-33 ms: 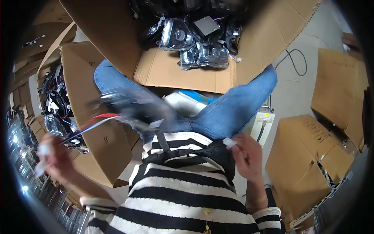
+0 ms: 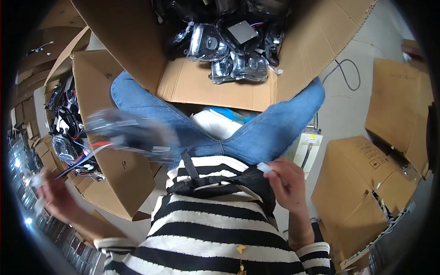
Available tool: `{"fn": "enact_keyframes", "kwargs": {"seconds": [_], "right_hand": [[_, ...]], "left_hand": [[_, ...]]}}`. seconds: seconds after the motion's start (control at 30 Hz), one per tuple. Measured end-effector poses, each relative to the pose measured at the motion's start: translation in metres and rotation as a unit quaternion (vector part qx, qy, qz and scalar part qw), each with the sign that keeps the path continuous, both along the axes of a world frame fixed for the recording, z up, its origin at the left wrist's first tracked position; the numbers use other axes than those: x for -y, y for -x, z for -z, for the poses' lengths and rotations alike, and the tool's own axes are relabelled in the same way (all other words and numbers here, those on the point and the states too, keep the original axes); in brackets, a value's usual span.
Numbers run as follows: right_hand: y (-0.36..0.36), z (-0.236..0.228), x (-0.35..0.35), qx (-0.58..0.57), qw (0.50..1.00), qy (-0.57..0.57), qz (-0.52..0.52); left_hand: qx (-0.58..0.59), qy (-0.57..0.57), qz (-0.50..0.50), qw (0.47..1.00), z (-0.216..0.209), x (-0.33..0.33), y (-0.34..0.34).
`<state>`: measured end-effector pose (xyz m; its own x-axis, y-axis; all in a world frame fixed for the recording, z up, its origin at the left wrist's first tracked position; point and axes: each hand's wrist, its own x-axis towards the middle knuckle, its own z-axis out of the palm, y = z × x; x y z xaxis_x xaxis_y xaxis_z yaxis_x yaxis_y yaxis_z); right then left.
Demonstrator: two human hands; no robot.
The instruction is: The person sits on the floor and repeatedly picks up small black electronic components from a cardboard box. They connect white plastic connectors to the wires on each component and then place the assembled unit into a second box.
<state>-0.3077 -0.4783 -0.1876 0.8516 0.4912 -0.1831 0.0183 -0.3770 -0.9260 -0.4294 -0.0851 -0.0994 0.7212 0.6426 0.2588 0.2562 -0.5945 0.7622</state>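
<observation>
My left hand is closed on the wires of a lamp, with white connectors at the fingers. From those red, white and dark wires, the clear and black lamp unit hangs over my left thigh, smeared by motion. Close to my waist on the right, my right hand pinches a small whitish piece between thumb and fingertips. Whether that piece is plastic or tape I cannot tell. A black mesh pouch at my waist lies beside this hand.
Ahead, an open carton holds several clear headlamps. Another open carton on the left contains more lamps with wires. Closed cartons stand at the right, near a white power strip and a dark cable on the floor.
The lamp has swung to the left, toward the left carton. My left hand has shifted slightly left with the wires; my right hand has barely moved.
</observation>
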Motion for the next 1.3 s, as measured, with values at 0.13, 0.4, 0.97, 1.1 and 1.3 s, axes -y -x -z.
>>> {"fn": "enact_keyframes", "kwargs": {"seconds": [0.13,0.4,0.97,1.1,1.3], "right_hand": [[-0.003,0.005,-0.015,-0.06,0.997,-0.019,-0.048],[-0.008,0.012,-0.012,-0.148,0.988,-0.042,0.011],[-0.007,0.03,0.018,-0.187,0.972,-0.062,0.13],[-0.018,0.032,0.015,-0.187,0.975,-0.054,0.105],[-0.028,0.026,0.007,-0.175,0.981,-0.053,0.062]], "left_hand": [[0.062,-0.144,-0.191,0.969,-0.106,-0.112,0.109],[-0.316,-0.535,0.044,0.782,-0.001,-0.093,-0.037],[-0.529,-0.131,0.407,0.733,0.284,0.21,-0.42],[-0.463,-0.175,0.389,0.777,0.276,0.19,-0.403],[-0.361,-0.127,0.308,0.871,0.21,0.128,-0.309]]}}
